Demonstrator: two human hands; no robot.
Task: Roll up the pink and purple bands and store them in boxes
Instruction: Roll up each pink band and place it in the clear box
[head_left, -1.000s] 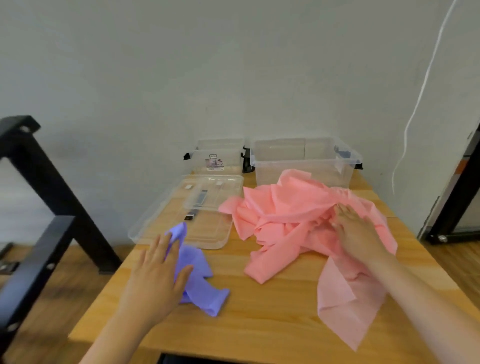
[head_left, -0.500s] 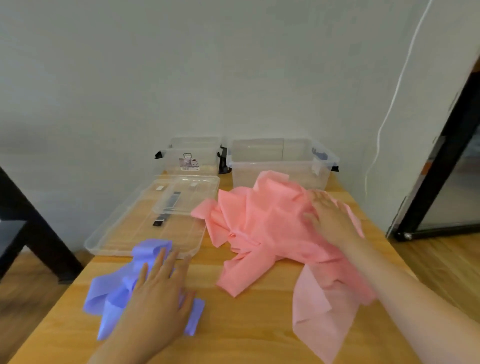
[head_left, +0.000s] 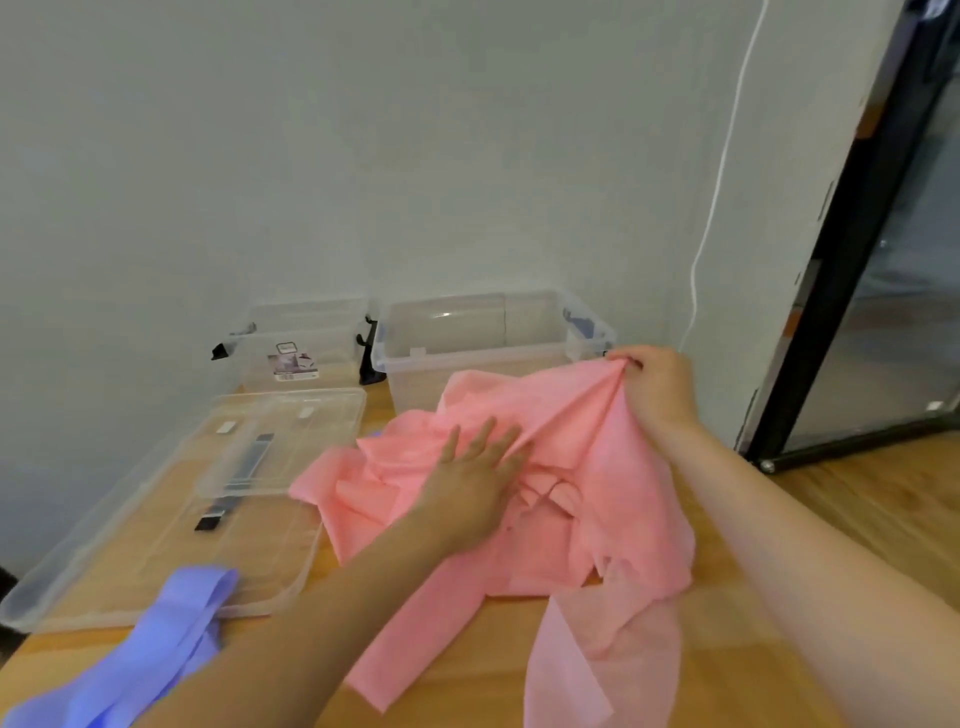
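Across the middle and right of the wooden surface (head_left: 467, 675) lies the pink band (head_left: 597, 467), a wide crumpled heap with one strip trailing toward the near edge and another hanging over that edge at the right. Along the left edge sit two clear lids (head_left: 156, 519), the smaller one stacked on the larger, with dark strips and small white tabs showing through. At the far edge, against the wall, stand two clear boxes: the larger box (head_left: 483, 343) toward the right, just behind the pink heap, and the smaller box (head_left: 296, 343) beside it on the left, bearing a label on its front. Near the front left corner lies the purple band (head_left: 156, 649), rumpled, its upper end resting on the rim of the larger lid and its lower end running out of view. The left hand (head_left: 472, 478) lies flat on the middle of the pink heap, fingers spread and pressing down. The right hand (head_left: 654, 384) is raised at the heap's far right side, near the larger box, fingers curled and pinching a gathered fold of pink band.
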